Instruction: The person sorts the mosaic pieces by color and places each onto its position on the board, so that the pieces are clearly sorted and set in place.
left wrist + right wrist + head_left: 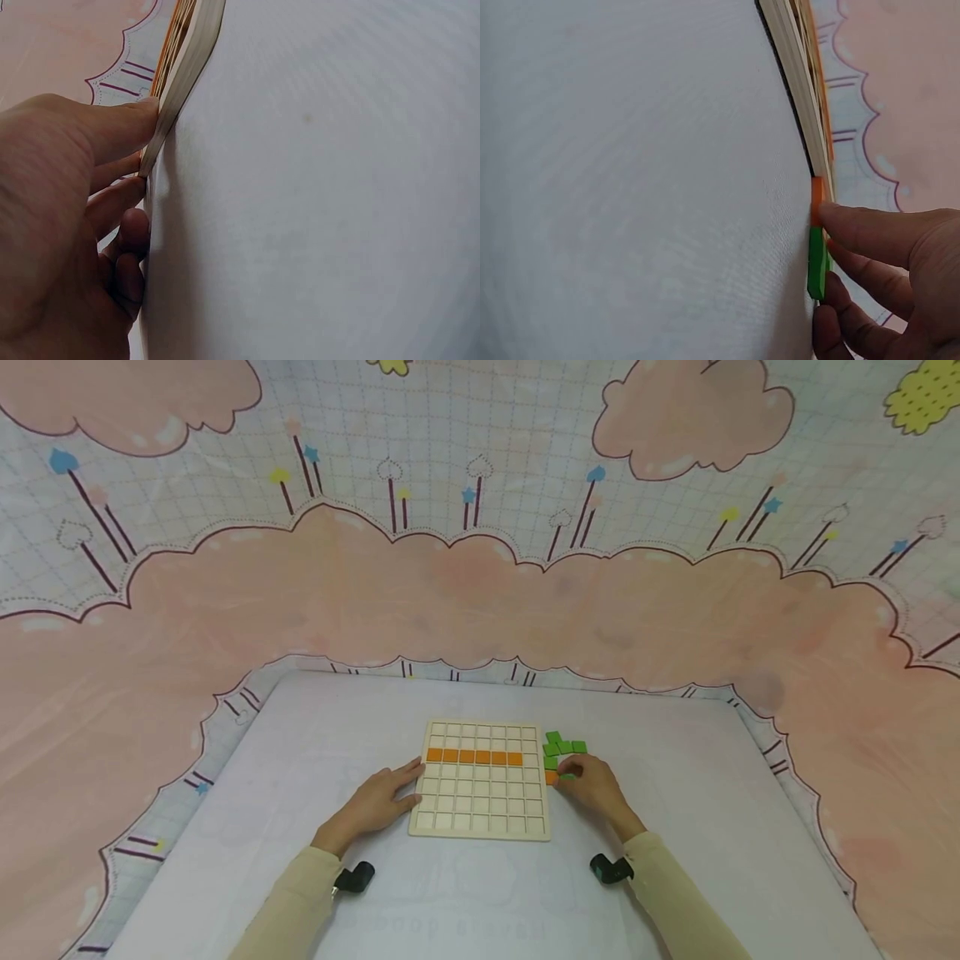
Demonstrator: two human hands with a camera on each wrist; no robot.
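A pale wooden grid board [480, 835] lies flat on the table, with a row of orange square tiles [467, 756] across its upper part; the rightmost cell of that row holds no tile. My left hand [375, 802] rests against the board's left edge, its thumb and fingertips touching the rim. Beside the right edge, my right hand [596, 785] touches a loose orange tile [816, 201] with its thumb. Its other fingers bend near a green tile [817, 262] that lies against the orange one. The fingers partly hide these tiles in the head view.
Several green tiles [565, 747] lie loosely grouped right of the board, just beyond my right hand. A white cover spreads over the table [337, 718]. Behind it hangs a cloth printed with pink clouds [697, 418].
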